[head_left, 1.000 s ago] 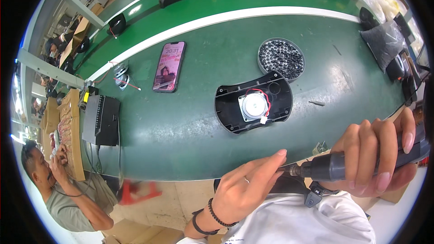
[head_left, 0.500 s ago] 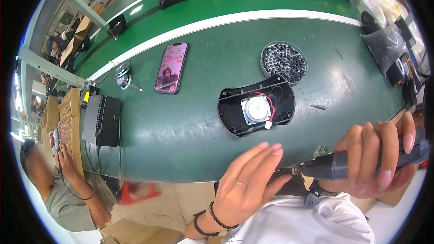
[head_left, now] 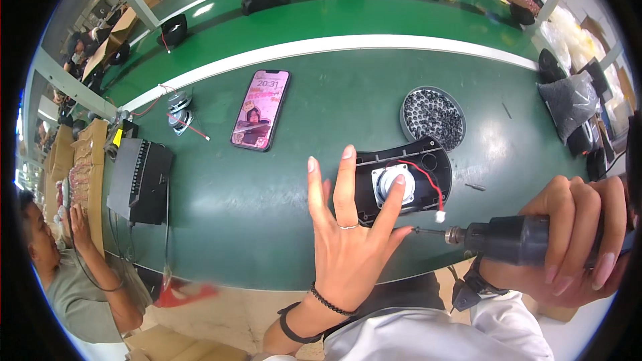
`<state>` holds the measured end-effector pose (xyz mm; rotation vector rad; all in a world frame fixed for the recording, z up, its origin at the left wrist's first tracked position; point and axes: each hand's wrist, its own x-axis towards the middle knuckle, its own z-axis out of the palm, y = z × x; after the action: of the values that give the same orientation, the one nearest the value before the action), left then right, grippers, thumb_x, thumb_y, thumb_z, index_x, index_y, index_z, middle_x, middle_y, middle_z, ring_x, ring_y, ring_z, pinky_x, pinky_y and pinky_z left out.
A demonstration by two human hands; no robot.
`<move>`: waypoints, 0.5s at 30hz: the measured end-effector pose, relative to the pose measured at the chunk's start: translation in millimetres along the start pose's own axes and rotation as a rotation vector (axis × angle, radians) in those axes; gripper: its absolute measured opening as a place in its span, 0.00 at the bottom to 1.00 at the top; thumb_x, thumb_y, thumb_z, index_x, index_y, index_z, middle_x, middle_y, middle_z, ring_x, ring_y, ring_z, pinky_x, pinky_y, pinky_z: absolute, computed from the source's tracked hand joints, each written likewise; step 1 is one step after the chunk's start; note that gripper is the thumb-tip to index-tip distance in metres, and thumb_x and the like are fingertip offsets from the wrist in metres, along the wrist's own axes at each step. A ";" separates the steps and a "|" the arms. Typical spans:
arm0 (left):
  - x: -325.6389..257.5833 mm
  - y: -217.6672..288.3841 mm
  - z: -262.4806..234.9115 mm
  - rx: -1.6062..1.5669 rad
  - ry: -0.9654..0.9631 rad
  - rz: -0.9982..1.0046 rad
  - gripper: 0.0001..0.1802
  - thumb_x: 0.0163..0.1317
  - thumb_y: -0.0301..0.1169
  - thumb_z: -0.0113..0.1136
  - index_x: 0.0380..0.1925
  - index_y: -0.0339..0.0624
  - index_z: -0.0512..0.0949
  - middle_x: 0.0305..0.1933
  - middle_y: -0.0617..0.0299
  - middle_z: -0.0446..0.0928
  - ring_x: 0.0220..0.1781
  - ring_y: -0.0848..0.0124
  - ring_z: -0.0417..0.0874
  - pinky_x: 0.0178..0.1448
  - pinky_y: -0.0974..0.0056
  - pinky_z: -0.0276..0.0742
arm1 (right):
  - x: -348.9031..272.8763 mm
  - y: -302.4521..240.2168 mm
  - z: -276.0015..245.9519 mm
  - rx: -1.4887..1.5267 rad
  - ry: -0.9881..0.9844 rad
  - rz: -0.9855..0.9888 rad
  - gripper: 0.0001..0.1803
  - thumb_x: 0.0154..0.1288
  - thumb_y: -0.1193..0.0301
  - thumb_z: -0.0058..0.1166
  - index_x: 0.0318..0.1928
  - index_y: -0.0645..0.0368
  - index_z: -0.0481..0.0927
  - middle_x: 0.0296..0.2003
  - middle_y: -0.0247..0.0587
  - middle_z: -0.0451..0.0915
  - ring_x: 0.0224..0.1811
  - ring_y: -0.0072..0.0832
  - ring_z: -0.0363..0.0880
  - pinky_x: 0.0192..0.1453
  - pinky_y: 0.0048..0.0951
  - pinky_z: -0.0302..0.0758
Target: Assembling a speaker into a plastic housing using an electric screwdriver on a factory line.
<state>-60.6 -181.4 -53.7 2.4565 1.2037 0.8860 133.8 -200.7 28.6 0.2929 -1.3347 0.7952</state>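
Note:
My left hand (head_left: 351, 237) reaches over a black plastic housing (head_left: 422, 190) with its fingers spread. Its index fingertip is over the round silver speaker (head_left: 382, 180) seated in the housing, and its other fingers extend at the housing's left side. A red wire (head_left: 426, 172) runs from the speaker to a white plug (head_left: 439, 216) beyond the near edge. My right hand (head_left: 578, 230) is wrapped round a black electric screwdriver (head_left: 501, 239), held level. Its bit points left, with the tip close to my left thumb. Whether a screw sits on the tip is too small to tell.
A round dish (head_left: 404, 112) of small black screws stands behind the housing. A pink-screened phone (head_left: 257, 120), loose speakers (head_left: 179, 110) and a black power box (head_left: 140, 180) are to the left. A grey bag (head_left: 568, 100) lies right. A co-worker (head_left: 80, 294) sits at far left.
My left hand has moved up and spread over the housing and speaker. The screwdriver's bit now shows, near my left thumb. The view has shifted slightly.

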 end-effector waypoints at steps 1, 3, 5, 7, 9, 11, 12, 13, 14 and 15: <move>2.9 -2.2 1.0 -0.021 0.004 0.006 0.36 0.40 0.35 0.81 0.56 0.61 0.81 0.76 0.38 0.52 0.75 0.29 0.50 0.71 0.35 0.59 | 1.2 6.8 6.2 0.002 -0.007 0.006 0.30 0.78 0.50 0.43 0.70 0.55 0.61 0.41 0.39 0.76 0.28 0.29 0.70 0.32 0.29 0.72; 7.9 -5.7 3.6 -0.041 -0.005 -0.005 0.36 0.40 0.33 0.81 0.55 0.60 0.81 0.76 0.38 0.52 0.75 0.29 0.51 0.70 0.36 0.62 | -0.3 19.5 23.9 -0.222 0.260 -0.020 0.29 0.79 0.50 0.40 0.70 0.56 0.61 0.40 0.41 0.76 0.27 0.29 0.69 0.33 0.30 0.72; 12.7 -8.3 5.3 -0.079 -0.008 -0.007 0.35 0.40 0.29 0.80 0.53 0.56 0.81 0.75 0.38 0.53 0.74 0.31 0.55 0.67 0.40 0.68 | 11.9 13.6 21.4 -0.352 0.247 0.115 0.23 0.78 0.57 0.43 0.64 0.55 0.62 0.37 0.39 0.77 0.24 0.28 0.70 0.29 0.29 0.72; 13.7 -12.7 9.8 -0.093 0.020 -0.004 0.34 0.39 0.29 0.80 0.52 0.55 0.81 0.75 0.38 0.53 0.73 0.33 0.58 0.66 0.41 0.70 | 22.3 8.0 18.9 -0.605 0.231 0.373 0.13 0.75 0.69 0.48 0.54 0.54 0.62 0.29 0.35 0.78 0.18 0.26 0.71 0.22 0.28 0.72; 14.0 -13.1 12.6 -0.112 0.045 0.009 0.33 0.39 0.28 0.80 0.51 0.53 0.81 0.75 0.39 0.54 0.71 0.34 0.62 0.65 0.42 0.71 | 26.0 10.1 21.4 -0.577 0.270 0.419 0.13 0.76 0.67 0.48 0.54 0.52 0.62 0.30 0.34 0.77 0.19 0.27 0.71 0.25 0.28 0.72; 15.5 -10.4 13.2 -0.147 0.047 0.011 0.31 0.39 0.28 0.80 0.48 0.50 0.81 0.74 0.39 0.55 0.68 0.37 0.67 0.63 0.45 0.73 | 26.3 20.0 18.5 -0.512 0.300 0.371 0.16 0.78 0.59 0.45 0.58 0.50 0.61 0.31 0.33 0.76 0.21 0.26 0.71 0.27 0.28 0.71; 15.7 -11.0 13.3 -0.151 0.051 0.010 0.31 0.39 0.28 0.80 0.48 0.50 0.81 0.74 0.39 0.55 0.68 0.37 0.67 0.63 0.45 0.73 | 25.4 30.8 13.6 -0.514 0.295 0.374 0.16 0.78 0.59 0.45 0.58 0.50 0.61 0.31 0.33 0.76 0.21 0.26 0.71 0.27 0.28 0.71; 16.2 -11.4 13.1 -0.141 0.045 0.012 0.30 0.38 0.28 0.80 0.47 0.49 0.81 0.74 0.38 0.55 0.67 0.38 0.68 0.62 0.45 0.74 | 25.3 40.7 9.0 -0.538 0.311 0.280 0.16 0.76 0.62 0.49 0.54 0.54 0.61 0.29 0.34 0.75 0.18 0.22 0.69 0.24 0.25 0.71; 16.5 -11.9 12.1 -0.134 0.038 0.015 0.29 0.38 0.27 0.80 0.46 0.48 0.82 0.74 0.38 0.55 0.66 0.39 0.69 0.61 0.46 0.74 | 26.0 46.7 7.3 -0.563 0.327 0.187 0.16 0.73 0.65 0.52 0.50 0.57 0.62 0.28 0.35 0.75 0.16 0.19 0.67 0.21 0.21 0.70; 16.6 -12.6 11.2 -0.140 0.041 0.015 0.29 0.38 0.27 0.80 0.46 0.48 0.82 0.74 0.38 0.55 0.66 0.39 0.69 0.61 0.46 0.74 | 26.3 48.1 8.9 -0.615 0.266 0.290 0.16 0.78 0.59 0.45 0.54 0.55 0.61 0.30 0.32 0.74 0.18 0.19 0.66 0.23 0.20 0.69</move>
<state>-53.6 -160.2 -61.7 2.3501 1.0991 0.9945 96.0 -162.9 43.7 -0.4861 -1.3134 0.5971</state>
